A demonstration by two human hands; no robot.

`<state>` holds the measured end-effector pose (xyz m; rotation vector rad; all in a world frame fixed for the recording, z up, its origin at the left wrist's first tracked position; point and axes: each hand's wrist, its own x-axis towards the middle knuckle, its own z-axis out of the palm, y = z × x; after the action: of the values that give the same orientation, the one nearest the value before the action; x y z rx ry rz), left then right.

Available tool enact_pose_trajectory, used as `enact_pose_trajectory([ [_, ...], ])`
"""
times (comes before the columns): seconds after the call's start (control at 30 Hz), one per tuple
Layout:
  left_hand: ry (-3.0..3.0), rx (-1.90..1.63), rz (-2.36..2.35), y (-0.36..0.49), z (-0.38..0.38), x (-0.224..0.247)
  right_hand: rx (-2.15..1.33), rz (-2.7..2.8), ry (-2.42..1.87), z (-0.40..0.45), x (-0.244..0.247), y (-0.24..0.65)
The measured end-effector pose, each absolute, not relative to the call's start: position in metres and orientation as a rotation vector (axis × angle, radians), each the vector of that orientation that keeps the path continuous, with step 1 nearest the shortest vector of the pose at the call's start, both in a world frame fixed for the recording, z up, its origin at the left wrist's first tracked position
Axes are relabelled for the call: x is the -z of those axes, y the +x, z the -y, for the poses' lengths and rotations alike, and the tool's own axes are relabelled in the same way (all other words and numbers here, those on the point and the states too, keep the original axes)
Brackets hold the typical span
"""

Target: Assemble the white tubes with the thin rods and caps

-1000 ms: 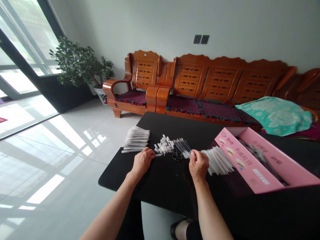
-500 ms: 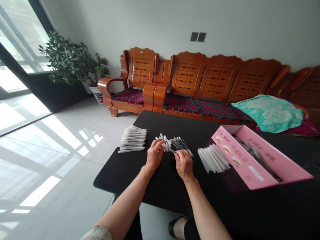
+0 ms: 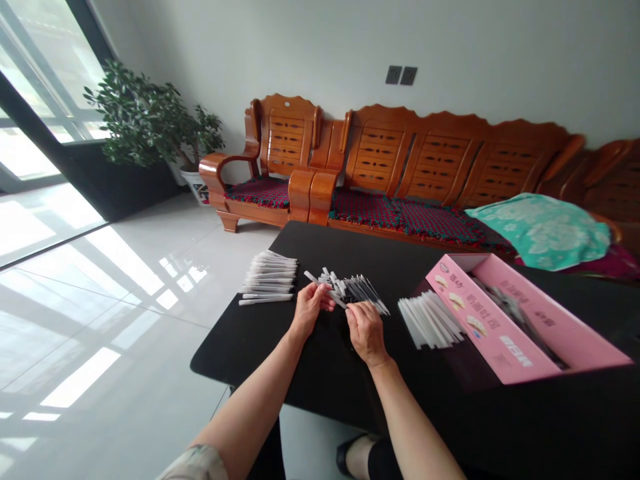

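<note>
Left hand point(image 3: 311, 310) and right hand point(image 3: 367, 332) both pinching one thin white tube point(image 3: 311, 277), just above a messy pile point(image 3: 350, 288) on the tabletop point(image 3: 260, 353).

Strong daylight comes thru the big window point(image 3: 40, 87) on yr left, w/ hard white glare & bright patches on the tile floor point(image 3: 100, 320). The wall point(image 3: 500, 60) is evenly lit, only soft shade. The black tabletop point(image 3: 320, 393) stays dark, w/ little sheen. Wide-angle warp bends lines near the frame edges, esp. the window. Yr left hand point(image 3: 311, 310) & right hand point(image 3: 367, 331) look slightly soft, no heavy blur.
</note>
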<state>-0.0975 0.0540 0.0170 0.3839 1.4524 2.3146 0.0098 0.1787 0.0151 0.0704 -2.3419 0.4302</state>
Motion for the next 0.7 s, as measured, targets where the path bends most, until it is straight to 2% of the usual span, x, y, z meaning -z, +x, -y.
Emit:
enact_pose_trajectory([
  [0.7, 0.386, -2.33, -1.559, -0.0975, -0.0554, -0.0149, -0.391, 2.325, 0.033, -0.177, -0.0157, 0.0099],
])
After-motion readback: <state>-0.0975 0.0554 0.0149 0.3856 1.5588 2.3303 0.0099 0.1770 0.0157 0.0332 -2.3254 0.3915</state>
